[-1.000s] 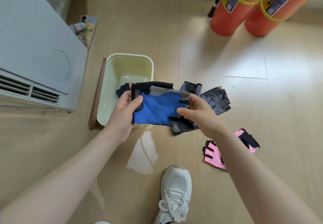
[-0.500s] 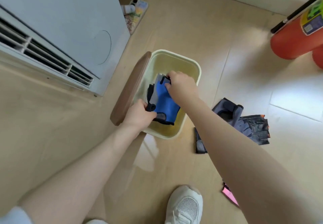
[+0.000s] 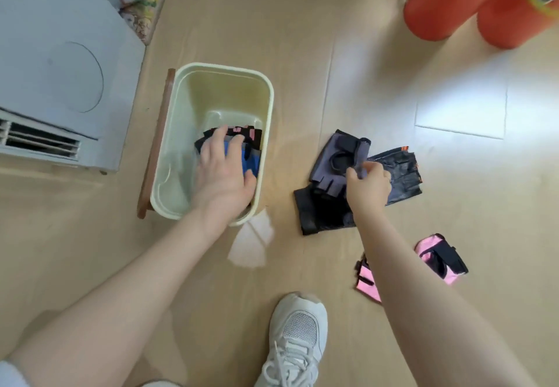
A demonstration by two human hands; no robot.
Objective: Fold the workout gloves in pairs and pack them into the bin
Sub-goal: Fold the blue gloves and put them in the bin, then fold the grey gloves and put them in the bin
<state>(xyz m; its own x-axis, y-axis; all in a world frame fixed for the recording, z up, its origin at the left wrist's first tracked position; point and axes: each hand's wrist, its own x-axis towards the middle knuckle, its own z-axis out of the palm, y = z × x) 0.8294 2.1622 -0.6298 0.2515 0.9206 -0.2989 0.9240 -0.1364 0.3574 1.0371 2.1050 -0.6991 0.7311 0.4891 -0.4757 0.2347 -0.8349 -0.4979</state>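
Head view, and I have both hands at work on separate jobs. My left hand lies flat, fingers spread, inside the bin, pressing on the folded blue gloves; I judge that I press so the pair stays folded and sits low against the wall nearest my other hand. Just beyond my left fingertips a black and pink piece also lies in the bin, likely a pair packed already, though I cannot tell its shape.

My right hand is out on the floor, well apart from the bin, its fingers pinched shut on the edge of the grey glove. That glove lies against my knuckles on the bin side, partly over a black glove that runs under my wrist. A dark leather-look glove touches the far side of the same hand. I read the pinch as the start of picking up the next pair.

Nearer my body, beside my right forearm, two pink gloves wait unfolded, one half hidden by the arm. My white shoe stands between my arms.
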